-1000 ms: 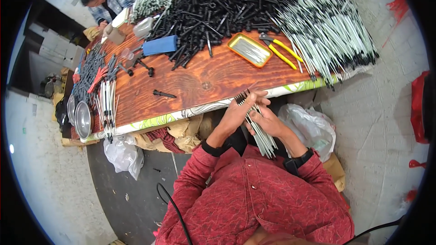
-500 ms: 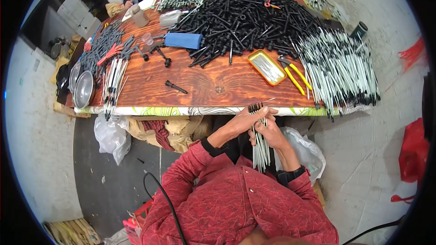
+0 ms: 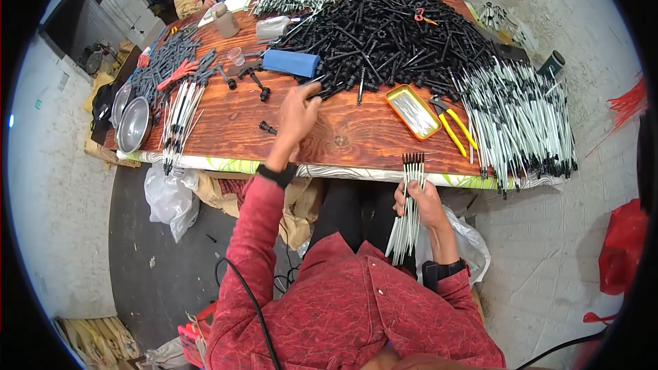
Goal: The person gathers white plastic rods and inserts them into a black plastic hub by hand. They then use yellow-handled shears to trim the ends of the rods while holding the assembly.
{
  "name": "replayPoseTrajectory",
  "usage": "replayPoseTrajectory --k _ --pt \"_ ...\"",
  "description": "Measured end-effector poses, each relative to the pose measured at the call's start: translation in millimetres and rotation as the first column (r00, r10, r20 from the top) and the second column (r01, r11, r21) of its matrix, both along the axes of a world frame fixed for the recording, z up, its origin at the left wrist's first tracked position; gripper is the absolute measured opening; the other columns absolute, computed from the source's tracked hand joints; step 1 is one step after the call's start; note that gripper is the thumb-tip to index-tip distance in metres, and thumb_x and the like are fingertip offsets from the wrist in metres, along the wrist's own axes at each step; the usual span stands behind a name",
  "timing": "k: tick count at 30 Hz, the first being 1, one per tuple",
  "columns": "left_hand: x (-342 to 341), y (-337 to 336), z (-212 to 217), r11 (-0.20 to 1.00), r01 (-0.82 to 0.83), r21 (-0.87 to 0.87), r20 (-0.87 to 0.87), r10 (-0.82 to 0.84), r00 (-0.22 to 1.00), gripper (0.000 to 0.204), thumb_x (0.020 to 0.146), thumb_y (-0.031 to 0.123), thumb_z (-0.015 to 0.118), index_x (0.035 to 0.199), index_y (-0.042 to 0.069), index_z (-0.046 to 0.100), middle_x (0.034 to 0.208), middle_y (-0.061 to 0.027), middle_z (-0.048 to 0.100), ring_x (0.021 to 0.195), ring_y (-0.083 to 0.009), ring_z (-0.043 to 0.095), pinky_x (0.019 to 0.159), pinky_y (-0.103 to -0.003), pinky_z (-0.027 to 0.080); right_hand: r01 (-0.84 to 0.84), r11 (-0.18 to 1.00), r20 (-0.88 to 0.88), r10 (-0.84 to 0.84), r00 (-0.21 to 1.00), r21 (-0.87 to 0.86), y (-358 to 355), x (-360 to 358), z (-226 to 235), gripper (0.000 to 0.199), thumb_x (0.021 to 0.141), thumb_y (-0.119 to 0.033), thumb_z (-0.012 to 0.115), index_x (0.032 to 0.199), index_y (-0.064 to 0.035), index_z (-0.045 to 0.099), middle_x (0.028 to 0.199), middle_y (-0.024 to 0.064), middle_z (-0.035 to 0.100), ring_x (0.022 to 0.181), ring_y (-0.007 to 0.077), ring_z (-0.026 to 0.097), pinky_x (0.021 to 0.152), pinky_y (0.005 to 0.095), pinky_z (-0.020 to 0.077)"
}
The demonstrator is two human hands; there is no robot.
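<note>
In the head view, a bundle of thin white sticks [image 3: 407,229] with black tips is gripped in the right hand [image 3: 426,205], fingers and thumb wrapped around it; it is held just off the near edge of the worktop [image 3: 367,144], black tips pointed towards the wood. The left hand [image 3: 298,120] is stretched over the worktop, its fingers bent near the left edge of a heap of black rods [image 3: 391,34]; whether anything is pinched there cannot be told. A short black part [image 3: 268,127] is partly hidden behind that hand. A blue block [image 3: 291,63] is placed beside the heap. Pliers [image 3: 452,135] are laid between a yellow tray [image 3: 401,118] and a pile of white sticks [image 3: 517,123]
</note>
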State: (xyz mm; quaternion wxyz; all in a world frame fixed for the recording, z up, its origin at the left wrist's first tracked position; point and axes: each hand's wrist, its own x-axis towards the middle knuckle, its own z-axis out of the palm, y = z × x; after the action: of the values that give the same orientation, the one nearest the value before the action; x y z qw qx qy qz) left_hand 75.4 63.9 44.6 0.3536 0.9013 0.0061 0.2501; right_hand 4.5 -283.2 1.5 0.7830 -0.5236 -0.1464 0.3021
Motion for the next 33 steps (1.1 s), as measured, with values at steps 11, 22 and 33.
replayPoseTrajectory --k 11,22,33 --pt "6 8 -10 0.958 -0.07 0.277 -0.006 0.075 0.997 0.031 0.083 0.012 0.072 0.114 0.007 0.068 0.096 -0.0134 0.063 0.088 -0.0335 0.062 0.077 -0.042 0.05 -0.047 0.999 -0.015 0.047 0.999 -0.026 2 -1 -5 0.044 0.1 -0.048 0.056 0.101 -0.0037 0.056 0.073 0.0047 0.058 0.059 0.0155 0.06 0.064 0.0326 0.0528" --pt "-10 5 -14 0.976 -0.037 0.214 0.025 0.033 0.999 0.034 0.076 0.008 0.078 0.109 0.006 0.067 0.097 -0.0135 0.065 0.093 -0.0338 0.064 0.079 -0.039 0.051 -0.05 0.999 -0.005 0.05 0.999 -0.015 6 -14 3 0.042 0.1 -0.045 0.057 0.102 -0.0038 0.057 0.074 0.0053 0.058 0.06 0.0161 0.059 0.063 0.0325 0.0522" --pt "-48 16 59 -0.388 0.22 -0.895 0.273 -0.088 0.958 0.02 0.097 0.004 0.059 0.115 -0.003 0.063 0.108 -0.0133 0.063 0.092 -0.0185 0.061 0.081 -0.028 0.056 -0.047 0.998 -0.034 0.046 0.998 -0.047 2 -11 1 0.04 0.101 -0.044 0.055 0.101 -0.0041 0.056 0.076 0.0048 0.058 0.058 0.0139 0.059 0.062 0.0291 0.0519"
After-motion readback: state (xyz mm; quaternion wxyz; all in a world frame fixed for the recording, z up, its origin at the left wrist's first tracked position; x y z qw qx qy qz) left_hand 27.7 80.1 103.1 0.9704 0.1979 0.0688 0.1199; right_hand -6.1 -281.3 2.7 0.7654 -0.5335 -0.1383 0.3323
